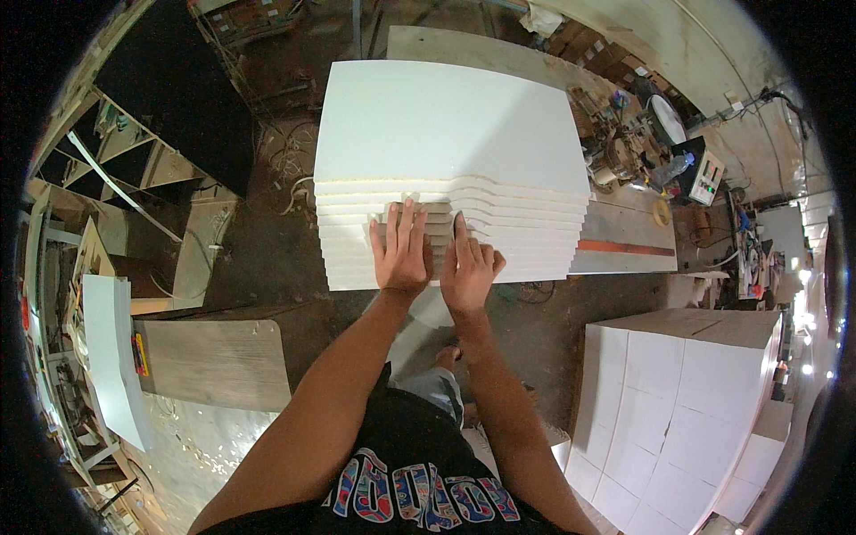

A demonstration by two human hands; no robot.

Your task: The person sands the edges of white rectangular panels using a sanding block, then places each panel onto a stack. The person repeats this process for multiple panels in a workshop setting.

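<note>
Only got the head view here. Smack in the middle there's a stack of white boards [446,111], with the near edges stepped like a little staircase coming toward the person. Both hands are on that stepped near part, just left of its middle.

Left hand [403,254]: grip's open, palm down, fingers spread and pointing to the far side, laid over the steps and not clamped on anything I can see. Right hand [468,266] is right beside it, index finger stretched out along the edges, the other fingers bent. Can't tell if that grip has anything in it, there's just something dark by the fingertip.

Can't really see what's under the stack either. To the right of it there's a grey counter [615,223] with a reddish strip [627,248], a roll of tape [661,212] and some cluttered machinery [608,134] toward the far end. Near right is a big pile of white panels [651,401]. Over on the left, a grey-brown tabletop [214,357] and some upright white panels [109,348].
</note>
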